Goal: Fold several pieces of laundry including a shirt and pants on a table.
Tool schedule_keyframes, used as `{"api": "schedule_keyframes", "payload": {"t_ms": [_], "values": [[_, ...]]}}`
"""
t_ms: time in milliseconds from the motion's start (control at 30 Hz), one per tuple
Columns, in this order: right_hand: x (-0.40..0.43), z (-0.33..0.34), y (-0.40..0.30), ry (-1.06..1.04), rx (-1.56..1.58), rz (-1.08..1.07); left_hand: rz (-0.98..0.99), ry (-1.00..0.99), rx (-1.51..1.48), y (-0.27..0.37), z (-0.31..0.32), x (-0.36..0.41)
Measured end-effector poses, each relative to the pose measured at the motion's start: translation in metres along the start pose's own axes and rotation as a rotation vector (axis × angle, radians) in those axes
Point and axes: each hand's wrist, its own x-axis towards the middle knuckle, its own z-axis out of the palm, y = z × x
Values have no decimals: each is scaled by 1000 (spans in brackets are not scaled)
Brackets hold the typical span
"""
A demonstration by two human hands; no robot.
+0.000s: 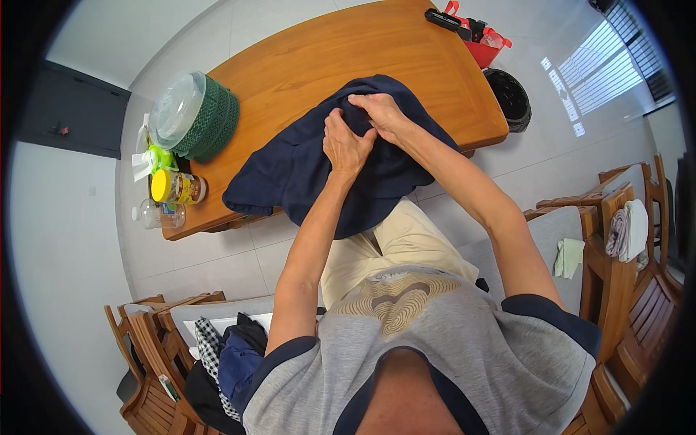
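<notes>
A dark navy cloth garment (304, 163) lies bunched on the near edge of the wooden table (326, 49), with part of it hanging over towards my lap. My left hand (348, 142) rests on the garment's upper middle, its fingers bent into the fabric. Just right of it and a little farther away, my right hand (382, 115) pinches the same cloth between thumb and fingers. The two hands are close together, and a fold of fabric lies between them. What kind of garment it is, I cannot tell.
Stacked green baskets (215, 117) with a clear lid, a yellow-lidded jar (182, 187) and a clear bottle (163, 213) stand at the table's left end. A black bin (508, 99) and a red bag (484, 51) are beyond the right end. Clothes (236, 359) lie on the seat behind me.
</notes>
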Motion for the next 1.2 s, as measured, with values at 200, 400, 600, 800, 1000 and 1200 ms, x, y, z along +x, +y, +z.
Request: {"api": "schedule_keyframes", "payload": {"t_ms": [200, 400, 600, 800, 1000, 1200], "values": [[-17, -6, -39, -162, -731, -461, -30, -79, -375, 1, -56, 36], [-32, -23, -60, 15, -1257, -872, -430, -357, -1037, 18, -130, 71], [-41, 10, -61, -129, -835, -583, -320, -389, -1003, 46, -160, 77], [-40, 26, -78, -301, -959, -740, -360, -492, -1032, 47, -180, 78], [-50, 19, -105, -286, -864, -1018, -345, -421, -742, 35, -185, 76], [-64, 33, -132, -358, -701, -358, -119, -350, -689, 41, -192, 79]]}}
